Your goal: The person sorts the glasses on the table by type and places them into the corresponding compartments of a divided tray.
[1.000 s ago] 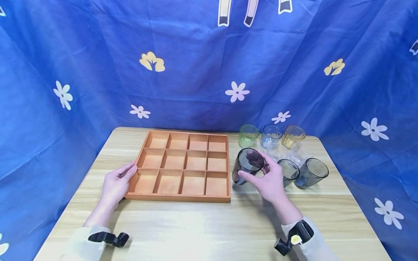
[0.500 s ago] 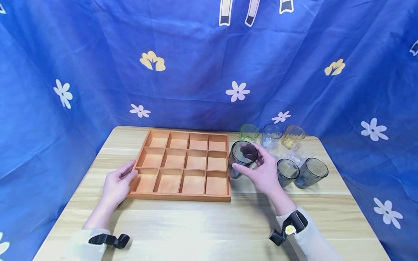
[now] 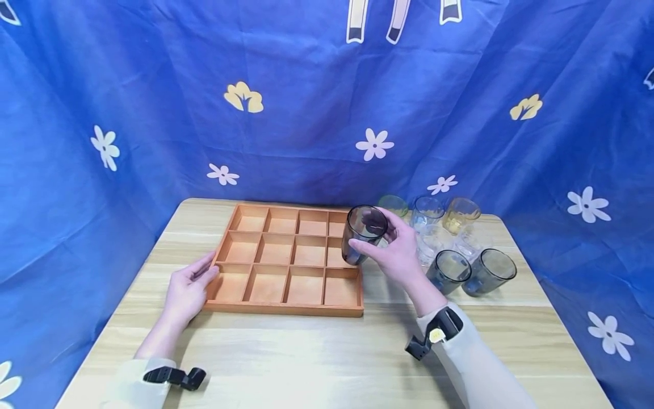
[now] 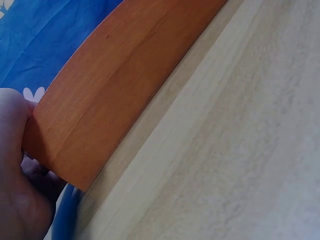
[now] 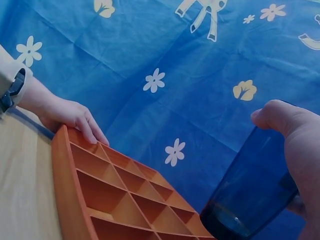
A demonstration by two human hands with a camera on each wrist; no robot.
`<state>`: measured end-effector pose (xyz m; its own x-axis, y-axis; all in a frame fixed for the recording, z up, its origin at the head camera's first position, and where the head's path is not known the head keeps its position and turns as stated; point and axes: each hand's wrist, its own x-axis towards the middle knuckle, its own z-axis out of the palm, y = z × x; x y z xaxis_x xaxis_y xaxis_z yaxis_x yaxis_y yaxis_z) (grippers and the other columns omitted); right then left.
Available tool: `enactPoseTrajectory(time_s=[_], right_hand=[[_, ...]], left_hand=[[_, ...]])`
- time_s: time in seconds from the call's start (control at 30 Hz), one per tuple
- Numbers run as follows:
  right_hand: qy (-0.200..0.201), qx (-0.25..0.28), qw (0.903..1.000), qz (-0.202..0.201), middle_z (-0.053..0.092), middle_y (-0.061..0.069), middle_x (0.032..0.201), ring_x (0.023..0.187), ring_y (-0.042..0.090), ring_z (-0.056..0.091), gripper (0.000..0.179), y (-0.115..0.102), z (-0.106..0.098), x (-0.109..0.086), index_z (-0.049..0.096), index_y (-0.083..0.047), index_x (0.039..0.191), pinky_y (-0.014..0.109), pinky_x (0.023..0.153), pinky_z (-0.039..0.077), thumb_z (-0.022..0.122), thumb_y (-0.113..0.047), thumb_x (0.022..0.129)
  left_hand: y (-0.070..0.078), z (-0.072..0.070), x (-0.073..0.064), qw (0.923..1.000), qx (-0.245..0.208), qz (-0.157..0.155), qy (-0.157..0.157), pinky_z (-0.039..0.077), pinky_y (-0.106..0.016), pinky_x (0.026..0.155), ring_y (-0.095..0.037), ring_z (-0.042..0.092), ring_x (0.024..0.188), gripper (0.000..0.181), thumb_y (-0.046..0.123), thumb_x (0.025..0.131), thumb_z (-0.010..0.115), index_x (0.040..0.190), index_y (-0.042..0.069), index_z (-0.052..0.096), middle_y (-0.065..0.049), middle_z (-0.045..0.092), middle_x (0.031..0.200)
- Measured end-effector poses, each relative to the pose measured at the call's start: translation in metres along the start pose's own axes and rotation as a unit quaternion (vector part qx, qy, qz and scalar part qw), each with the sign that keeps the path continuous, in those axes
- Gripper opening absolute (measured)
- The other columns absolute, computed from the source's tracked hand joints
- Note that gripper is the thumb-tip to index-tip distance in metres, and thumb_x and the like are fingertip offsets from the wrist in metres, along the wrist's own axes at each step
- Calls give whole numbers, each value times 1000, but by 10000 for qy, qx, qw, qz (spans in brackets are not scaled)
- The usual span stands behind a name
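1. The wooden tray lies on the table, its far side near the table's back edge and its left side well in from the table's left edge.
2. Pale wood runs from the tray's near side toward the person, and a narrower strip shows between the tray's right side and the two grey glasses.
3. The left hand grips the tray's left wall near its front-left corner, thumb over the rim.
4. The right hand grasps the dark glass around its side, mouth up, slightly tilted. In the head view the glass overlaps the tray's right-hand column; whether it touches the dividers cannot be told.
5. Toward the table's back-right corner stand a green glass, partly behind the right hand, a blue glass and an amber glass; two clear glasses sit before them, the grey pair nearest the person.
6. Blue cloth rises just behind the back edge.
7. The right wrist camera bears a yellow label, its marks too small to read.
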<state>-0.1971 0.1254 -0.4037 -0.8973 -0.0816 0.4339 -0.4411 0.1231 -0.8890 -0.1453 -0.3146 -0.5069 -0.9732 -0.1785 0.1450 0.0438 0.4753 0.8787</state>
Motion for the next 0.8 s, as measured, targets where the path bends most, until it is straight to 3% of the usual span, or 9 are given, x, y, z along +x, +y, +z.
enactPoseTrajectory(time_s=[0.2,0.47,0.8], right_hand=[[-45,-138,9999,-74,75,9,120,112,29,70,65,1,8,16,70,-7,133,44,101,57,99,-11,75],[-136,93,9999,-42,74,13,123,113,28,70,69,4,19,36,67,-4,135,38,100,57,98,-9,74],[-386,392,9985,-83,73,20,123,113,34,69,70,2,40,61,65,0,137,34,94,58,96,-2,74]], left_hand=[[-1,1,-1,10000,-48,-63,51,43,-3,95,-11,57,130,47,15,107,65,151,0,55,-19,57,148],[-1,3,0,9997,-219,-121,75,46,-4,91,6,59,117,47,15,107,66,150,0,56,-22,59,144],[-8,5,2,9997,-174,-59,157,45,-4,94,6,59,118,45,10,106,66,149,-2,57,-20,57,146]])
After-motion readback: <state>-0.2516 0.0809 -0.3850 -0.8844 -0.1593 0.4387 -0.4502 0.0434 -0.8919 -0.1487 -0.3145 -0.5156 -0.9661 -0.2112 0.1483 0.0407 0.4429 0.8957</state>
